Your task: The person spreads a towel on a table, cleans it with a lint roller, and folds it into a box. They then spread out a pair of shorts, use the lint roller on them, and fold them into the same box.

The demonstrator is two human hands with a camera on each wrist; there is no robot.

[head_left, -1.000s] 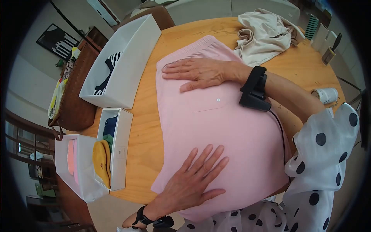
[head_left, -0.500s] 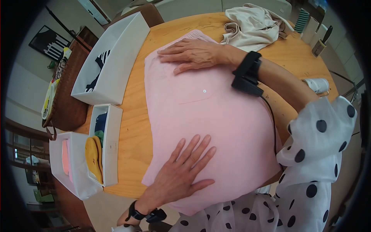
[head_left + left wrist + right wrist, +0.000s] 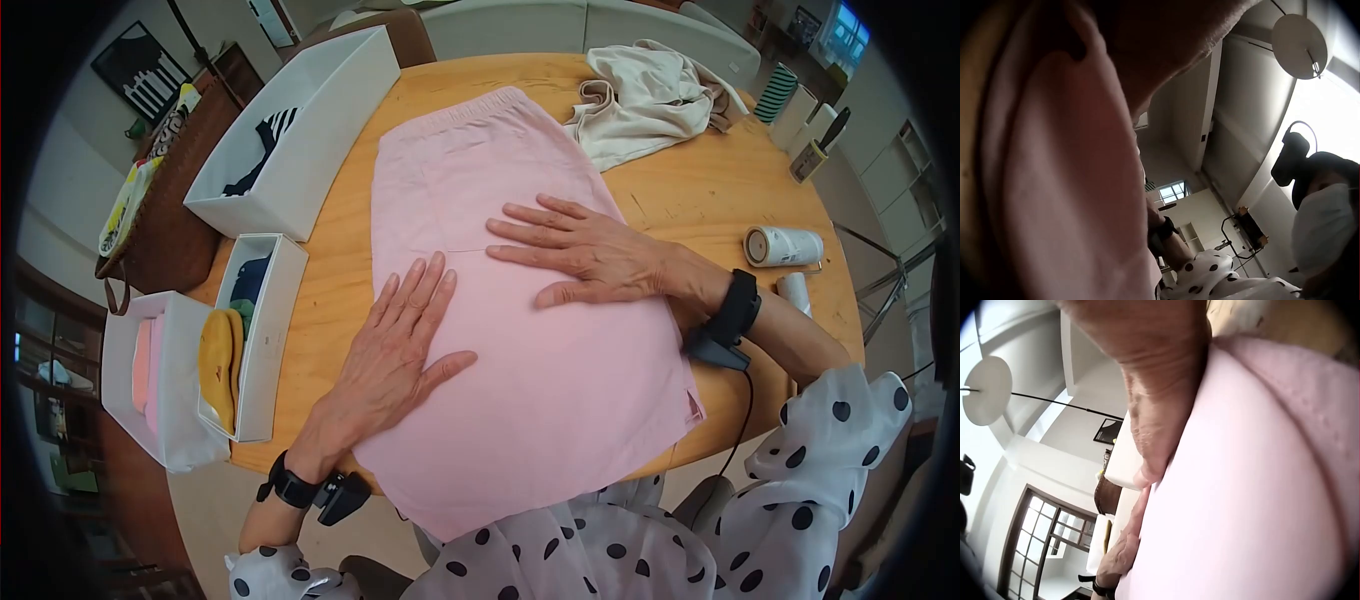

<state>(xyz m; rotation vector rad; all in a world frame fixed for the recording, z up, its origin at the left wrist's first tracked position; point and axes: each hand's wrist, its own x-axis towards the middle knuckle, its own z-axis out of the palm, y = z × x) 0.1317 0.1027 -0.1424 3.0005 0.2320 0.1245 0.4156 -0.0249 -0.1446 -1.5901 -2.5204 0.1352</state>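
A pink elastic-waist garment (image 3: pixel 520 400) lies spread over the wooden table, its gathered waistband at the far end and its lower edge hanging over the near side. My left hand (image 3: pixel 400 350) lies on its left half, fingers straight and slightly spread. On the right half rests my right hand (image 3: pixel 590 250), palm down, fingers extended toward the left hand. A pocket seam shows between the two hands; the small white button is hidden. In the right wrist view, the right hand (image 3: pixel 1166 400) rests on the pink cloth (image 3: pixel 1229 506). Pink cloth (image 3: pixel 1079 175) also fills much of the left wrist view.
Along the left side stand a large white box (image 3: pixel 330 130) with striped clothing, a narrow white box (image 3: pixel 265 360) with folded clothes and another white bin (image 3: pixel 185 440). Crumpled beige cloth (image 3: pixel 650 105) lies at the back right. A lint roller (image 3: pixel 785 246) lies at the right.
My right hand has slid from near the waistband toward the middle of the pink garment. The left hand has moved up and left across it. The far cloth now lies uncovered.
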